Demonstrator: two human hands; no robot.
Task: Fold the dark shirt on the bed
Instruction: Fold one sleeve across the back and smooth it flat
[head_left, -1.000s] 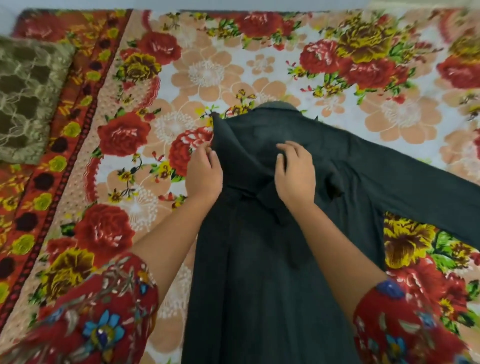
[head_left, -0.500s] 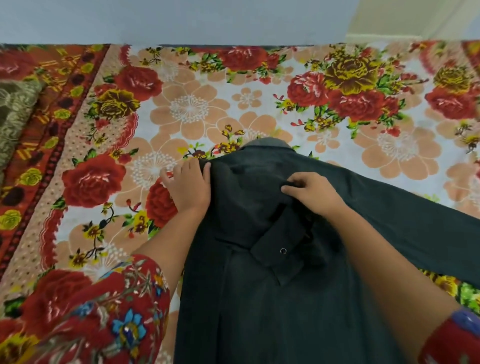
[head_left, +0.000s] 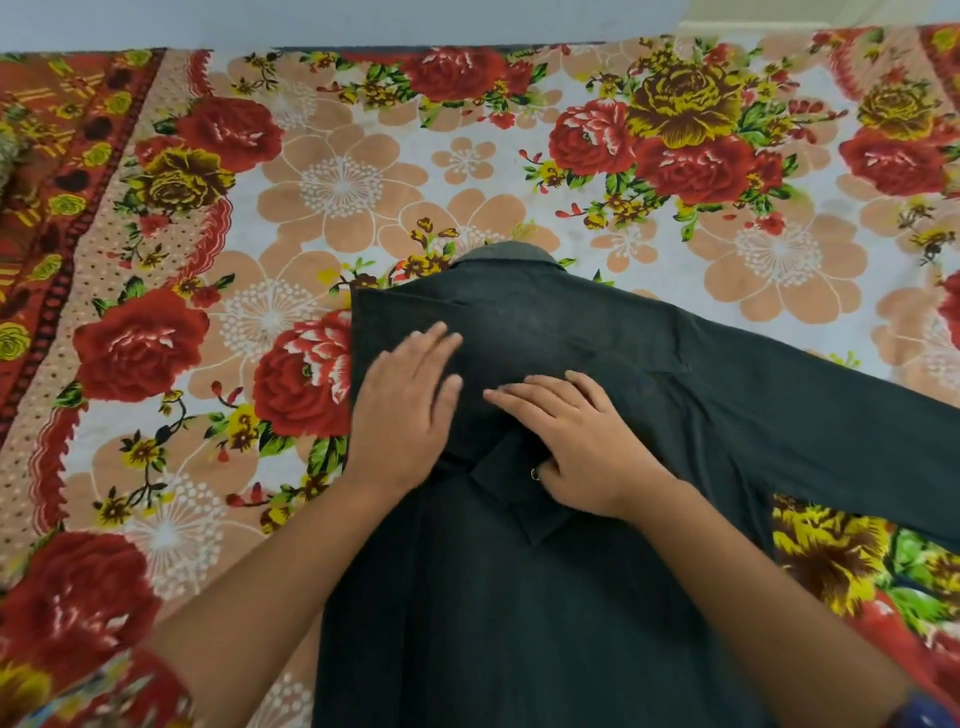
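The dark shirt (head_left: 545, 597) lies back up on the flowered bed sheet (head_left: 363, 171), collar toward the far side. Its left sleeve is folded in over the back, with the cuff (head_left: 524, 499) and a small metal snap showing between my wrists. The right sleeve (head_left: 831, 415) stretches out flat to the right. My left hand (head_left: 405, 410) lies flat on the folded shoulder near the shirt's left edge, fingers straight. Beside it, my right hand (head_left: 582, 441) presses flat on the folded sleeve, fingers pointing left.
A red patterned border strip (head_left: 62, 208) runs down the left of the bed, with a bit of a cushion at the far left edge. A pale wall (head_left: 363, 21) stands behind the bed's far edge.
Both hands have gone from holding the folded shoulder edge and sleeve to lying flat on the fabric. My left hand slid right onto the shirt; my right hand moved down toward the cuff.
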